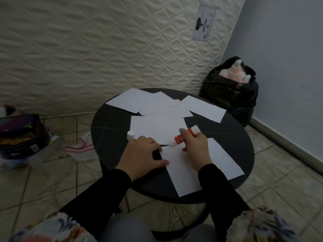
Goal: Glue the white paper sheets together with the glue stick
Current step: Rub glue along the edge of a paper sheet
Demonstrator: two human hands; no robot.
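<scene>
Round black table [227, 137]: right hand [197, 145] grips glue stick [185, 135].

Home, prob. a bedroom/spare rm: quilted mattress [104, 49] stood upright vs wall, tiled floor [288, 180], small round black table [227, 133], stuffed black bin bag [230, 91] in corner, bags [21, 133] on floor.

A pale label [203, 23] sewn on the quilted mattress [104, 49] reads "GAJAH", set sideways beside a dark emblem; its smaller marks are too small to read. The glue stick [185, 136] has a red printed band, but the print there is blurred and cannot be read.
</scene>
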